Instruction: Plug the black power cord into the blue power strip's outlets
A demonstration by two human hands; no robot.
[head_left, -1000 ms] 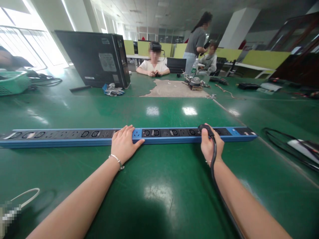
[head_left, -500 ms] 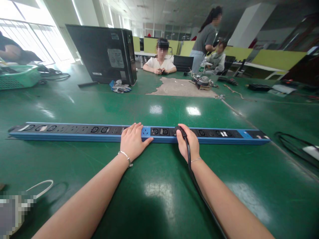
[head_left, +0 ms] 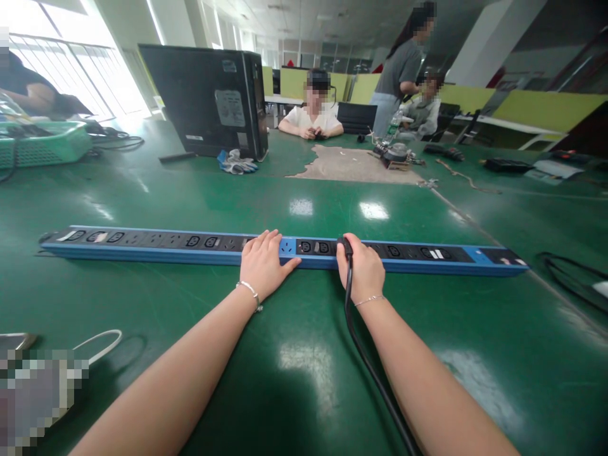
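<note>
A long blue-and-black power strip lies across the table in front of me, with rows of several outlets facing up. My left hand grips it near the middle, fingers over the top and thumb along the near side, beside a blue outlet. Right of that, my right hand is closed around a black power plug held at the strip's outlets. The hand hides the plug's far end, so I cannot tell how deep it sits. Its black cord runs down toward me between my forearms.
Behind the strip stand a black computer case and a pair of gloves. A green basket is at the left, loose cable at the right. A person sits across the green table; others are farther back.
The plug in my right hand has turned more upright, and its cord has swung slightly left. My left hand keeps its place on the strip. The whole view has shifted slightly.
</note>
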